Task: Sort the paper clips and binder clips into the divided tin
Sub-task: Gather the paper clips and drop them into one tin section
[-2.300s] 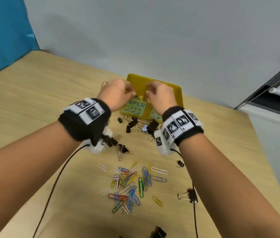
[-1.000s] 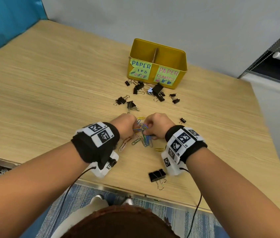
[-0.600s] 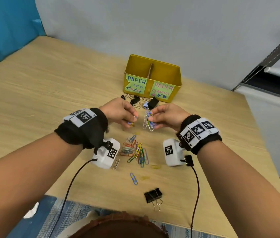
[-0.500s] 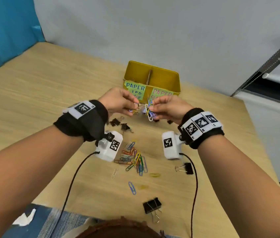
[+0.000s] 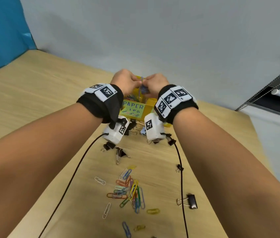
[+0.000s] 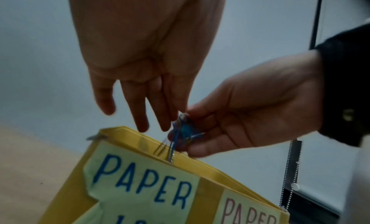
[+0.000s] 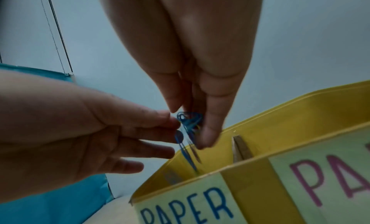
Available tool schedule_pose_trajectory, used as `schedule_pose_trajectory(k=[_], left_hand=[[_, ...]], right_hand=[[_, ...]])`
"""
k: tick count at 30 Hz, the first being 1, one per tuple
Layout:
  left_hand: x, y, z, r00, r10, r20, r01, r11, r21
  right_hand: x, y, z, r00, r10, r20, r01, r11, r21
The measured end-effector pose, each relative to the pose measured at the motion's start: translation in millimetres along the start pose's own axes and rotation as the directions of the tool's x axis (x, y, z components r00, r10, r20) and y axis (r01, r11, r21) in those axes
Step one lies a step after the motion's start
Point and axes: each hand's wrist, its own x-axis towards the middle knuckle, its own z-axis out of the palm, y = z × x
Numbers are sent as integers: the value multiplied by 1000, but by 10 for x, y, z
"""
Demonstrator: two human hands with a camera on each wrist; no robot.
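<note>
The yellow divided tin (image 5: pixel 146 109) stands at the far side of the table, mostly hidden behind my wrists. Its left label reads PAPER CLIPS, and that compartment holds several coloured clips (image 5: pixel 132 97). Both hands hover together just above it. My right hand (image 5: pixel 147 83) pinches a bunch of mostly blue paper clips (image 7: pixel 190 119). My left hand (image 5: pixel 136 82) pinches the same bunch (image 6: pixel 183 127) from the other side with thumb and forefinger, its other fingers (image 6: pixel 140 115) pointing down. A few clips (image 7: pixel 188 156) hang blurred into the left compartment beside the divider (image 7: pixel 240 148).
Loose coloured paper clips (image 5: pixel 129 189) lie on the wooden table near me. Black binder clips sit in front of the tin (image 5: pixel 135 126), mid-table (image 5: pixel 120 152) and at the right (image 5: pixel 190 200). Wrist-camera cables (image 5: pixel 180 169) trail across the table. A grey wall stands behind.
Both hands gathered clips from the pile, lifted them and carried them forward; they now hold the bunch over the tin's left compartment.
</note>
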Motion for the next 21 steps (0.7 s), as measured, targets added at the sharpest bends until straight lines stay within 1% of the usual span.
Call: schedule_pose_trajectory(k=[1, 3, 5, 6, 7, 8, 9, 10, 11, 12, 13, 14, 15, 17, 19, 21], left_hand=[[-9, -28, -8, 1000, 6, 16, -6, 1000, 15], [-18, -128, -82, 1000, 14, 4, -14, 1000, -22], [-55, -308, -183, 1000, 0, -24, -1, 1000, -27], [-82, -433, -229, 1000, -12, -29, 13, 1000, 20], [-111, -577, -272, 999, -29, -15, 30, 996, 89], [-141, -720, -306, 998, -53, 22, 48, 985, 167], [-184, -862, -327, 993, -81, 91, 55, 964, 259], [-219, -993, -329, 975, -111, 191, 36, 932, 361], [-269, -1097, -320, 942, -143, 304, -16, 886, 464], [-328, -1177, -308, 898, -177, 402, -84, 829, 553], [-372, -1238, -291, 861, -208, 464, -147, 772, 618], [-427, -1281, -286, 836, -237, 494, -186, 725, 664], [-464, -1303, -291, 828, -258, 498, -203, 689, 695], [-550, -1333, -310, 839, -273, 470, -203, 646, 736], [-653, -1350, -329, 857, -264, 442, -184, 644, 742], [-726, -1386, -365, 879, -256, 401, -130, 682, 720]], right_hand=[[-20, 9, -14, 1000, -15, 6, 16, 994, -110], [-109, 40, -67, 996, -78, -48, 63, 964, -257], [-299, 123, -104, 985, -154, -78, 131, 961, -243], [-421, 184, -101, 979, -192, -69, 173, 960, -218], [-551, 257, -74, 975, -219, -36, 207, 956, -209], [-674, 343, -35, 974, -224, 33, 226, 946, -234], [-799, 443, 13, 972, -196, 132, 226, 934, -277], [-904, 539, 64, 959, -137, 250, 219, 916, -337], [-996, 632, 119, 928, -52, 369, 212, 888, -408], [-1097, 713, 178, 885, 35, 464, 213, 855, -472], [-1172, 777, 233, 845, 110, 524, 217, 824, -523], [-1265, 825, 289, 820, 157, 551, 219, 804, -553], [-1327, 859, 332, 808, 179, 562, 219, 793, -568], [-1445, 908, 401, 802, 190, 566, 221, 786, -578], [-1524, 951, 441, 802, 200, 563, 222, 775, -591], [-1572, 978, 458, 809, 205, 551, 215, 769, -602]])
